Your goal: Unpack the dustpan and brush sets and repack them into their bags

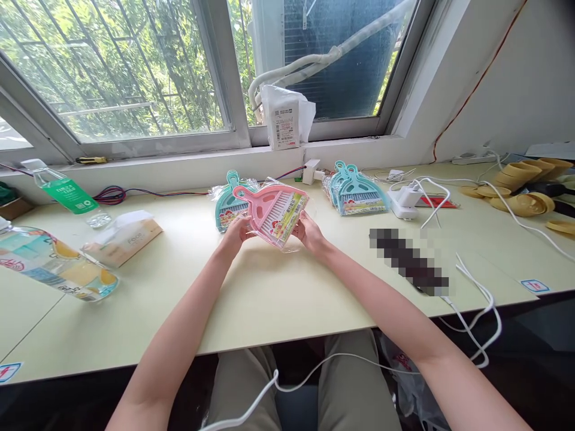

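The left hand (239,232) and right hand (311,235) pinch opposite edges of a pink dustpan-and-brush set (275,212), held between them. Beyond the left hand lies a teal set (228,206); beyond and right of the right hand, a teal pile (357,190).

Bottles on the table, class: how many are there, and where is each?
2: both on the left of the table, the green-labelled bottle farther back, the fruit-patterned bottle nearer, at the picture's left edge. No others show.
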Demonstrator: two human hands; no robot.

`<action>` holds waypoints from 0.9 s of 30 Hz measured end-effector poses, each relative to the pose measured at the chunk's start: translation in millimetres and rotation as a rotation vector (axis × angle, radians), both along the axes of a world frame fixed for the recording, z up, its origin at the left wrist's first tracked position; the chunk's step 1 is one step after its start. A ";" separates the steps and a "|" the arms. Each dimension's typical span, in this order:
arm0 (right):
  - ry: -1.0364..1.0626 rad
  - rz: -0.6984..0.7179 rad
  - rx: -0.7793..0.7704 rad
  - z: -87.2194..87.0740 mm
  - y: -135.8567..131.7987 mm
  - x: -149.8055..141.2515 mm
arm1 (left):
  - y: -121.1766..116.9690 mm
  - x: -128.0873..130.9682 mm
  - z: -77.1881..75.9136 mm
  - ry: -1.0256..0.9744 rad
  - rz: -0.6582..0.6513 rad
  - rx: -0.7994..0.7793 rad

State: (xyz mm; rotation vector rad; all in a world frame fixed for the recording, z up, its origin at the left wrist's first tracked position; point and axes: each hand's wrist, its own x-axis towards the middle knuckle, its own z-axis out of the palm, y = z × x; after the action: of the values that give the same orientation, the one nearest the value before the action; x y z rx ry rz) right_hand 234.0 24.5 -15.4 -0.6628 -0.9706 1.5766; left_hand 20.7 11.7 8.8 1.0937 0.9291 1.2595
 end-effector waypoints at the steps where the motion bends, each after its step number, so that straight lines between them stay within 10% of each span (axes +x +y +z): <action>1: 0.014 -0.003 0.001 0.5 -0.8 -0.4 | -0.4 -0.8 0.3 0.001 -0.022 0.008; 7: 0.060 -0.045 -0.052 2.1 -1.0 -1.4 | 1.3 -2.5 -3.9 -0.019 -0.032 0.019; 16: -0.003 -0.130 -0.017 3.5 2.2 6.2 | 16.5 -39.6 -2.8 -0.206 0.301 0.081; 23: -0.016 -0.207 -0.043 5.7 10.1 18.3 | 18.8 -127.4 4.2 -0.019 1.087 0.041; 27: -0.017 -0.208 -0.043 5.2 10.4 17.3 | -4.6 -134.3 9.4 0.336 1.529 0.067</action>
State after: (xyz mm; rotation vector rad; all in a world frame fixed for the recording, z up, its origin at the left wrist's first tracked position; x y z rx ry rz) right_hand 251.3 34.9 -10.2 -0.7826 -0.8531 1.4134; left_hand -113.5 7.1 18.2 0.5034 2.1676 2.3169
